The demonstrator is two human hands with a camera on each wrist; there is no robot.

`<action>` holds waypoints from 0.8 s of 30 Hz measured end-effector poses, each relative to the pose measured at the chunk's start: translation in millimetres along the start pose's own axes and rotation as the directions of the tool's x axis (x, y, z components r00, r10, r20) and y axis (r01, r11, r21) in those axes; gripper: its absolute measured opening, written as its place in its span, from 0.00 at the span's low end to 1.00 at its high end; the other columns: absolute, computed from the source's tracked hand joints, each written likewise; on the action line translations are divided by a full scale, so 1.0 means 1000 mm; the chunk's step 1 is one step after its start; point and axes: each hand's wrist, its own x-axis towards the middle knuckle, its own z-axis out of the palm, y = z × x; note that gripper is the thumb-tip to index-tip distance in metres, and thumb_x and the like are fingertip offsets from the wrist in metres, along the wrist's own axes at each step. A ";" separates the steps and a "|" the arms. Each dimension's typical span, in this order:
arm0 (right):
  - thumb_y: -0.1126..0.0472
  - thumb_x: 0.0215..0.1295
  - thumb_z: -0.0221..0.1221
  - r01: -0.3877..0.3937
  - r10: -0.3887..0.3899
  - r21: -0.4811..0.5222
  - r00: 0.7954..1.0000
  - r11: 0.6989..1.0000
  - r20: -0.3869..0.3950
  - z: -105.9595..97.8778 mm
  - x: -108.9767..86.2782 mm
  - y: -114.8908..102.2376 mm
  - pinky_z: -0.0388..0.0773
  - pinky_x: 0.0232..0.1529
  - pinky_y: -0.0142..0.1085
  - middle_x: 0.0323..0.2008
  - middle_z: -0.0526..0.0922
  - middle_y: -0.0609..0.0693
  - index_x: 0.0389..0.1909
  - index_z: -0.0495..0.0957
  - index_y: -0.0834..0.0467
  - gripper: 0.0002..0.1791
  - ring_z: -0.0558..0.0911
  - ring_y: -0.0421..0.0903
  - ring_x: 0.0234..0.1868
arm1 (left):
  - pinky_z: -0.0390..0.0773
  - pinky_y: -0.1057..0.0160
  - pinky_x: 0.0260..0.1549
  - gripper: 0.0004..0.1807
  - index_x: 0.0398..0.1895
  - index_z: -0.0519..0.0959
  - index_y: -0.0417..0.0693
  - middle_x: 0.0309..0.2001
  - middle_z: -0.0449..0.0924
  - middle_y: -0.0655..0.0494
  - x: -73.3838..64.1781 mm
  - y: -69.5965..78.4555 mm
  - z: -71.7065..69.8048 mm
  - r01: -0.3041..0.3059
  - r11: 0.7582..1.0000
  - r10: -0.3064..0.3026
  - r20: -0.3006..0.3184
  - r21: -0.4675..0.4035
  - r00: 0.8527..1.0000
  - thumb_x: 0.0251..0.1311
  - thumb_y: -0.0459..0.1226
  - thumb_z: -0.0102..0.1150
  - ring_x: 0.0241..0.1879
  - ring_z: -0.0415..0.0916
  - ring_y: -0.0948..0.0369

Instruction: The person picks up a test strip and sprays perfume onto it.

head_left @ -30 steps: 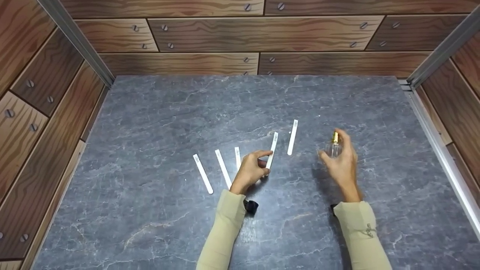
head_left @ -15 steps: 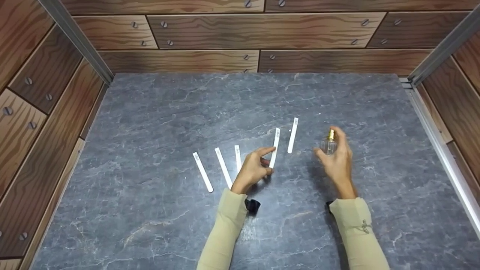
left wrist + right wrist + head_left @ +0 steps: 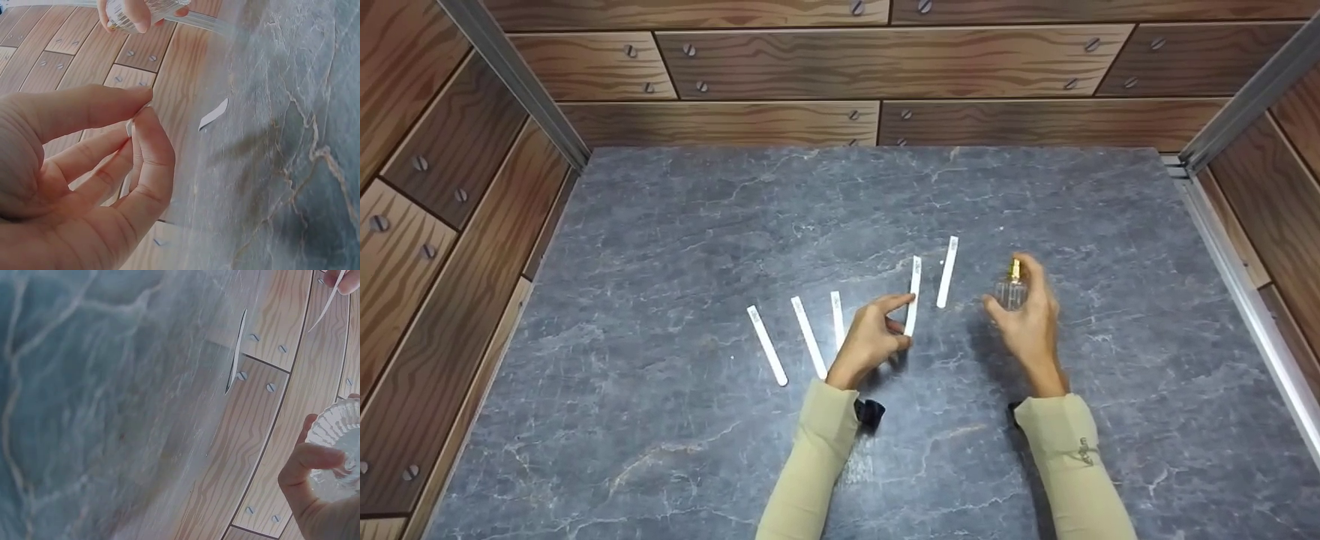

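Note:
My left hand (image 3: 872, 336) pinches a white paper perfume test strip (image 3: 915, 276) between thumb and fingers, its printed end pointing away from me. In the left wrist view only a thin edge of this strip (image 3: 129, 128) shows at the fingertips. To the right, my right hand (image 3: 1031, 326) grips a clear glass perfume bottle (image 3: 1009, 295) with a gold spray top (image 3: 1015, 268), the index finger at that top. The ribbed glass base (image 3: 340, 430) faces the camera in the right wrist view. A short gap separates the bottle from the pinched strip.
Several more test strips lie on the grey marbled table (image 3: 697, 225): one strip (image 3: 948, 271) beyond the left hand, others such as the leftmost strip (image 3: 767, 345) to its left. The left wrist partly covers the nearest of these. Wood-patterned walls (image 3: 780, 67) enclose the back and sides.
The right hand has moved left with the perfume bottle, closer to the pinched strip. The left hand has shifted slightly to the right with its strip. The strips on the table stay put.

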 end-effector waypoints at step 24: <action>0.78 0.49 0.69 -0.001 0.001 -0.013 1.000 1.000 -0.030 0.000 0.002 0.006 0.72 0.49 0.60 0.50 0.79 0.70 0.61 0.71 0.65 0.35 0.78 0.67 0.50 | 0.82 0.70 0.31 0.34 0.63 0.78 0.36 0.63 0.76 0.41 0.003 0.003 0.009 -0.063 0.990 0.064 0.000 0.124 0.998 0.48 0.16 0.62 0.38 0.85 0.55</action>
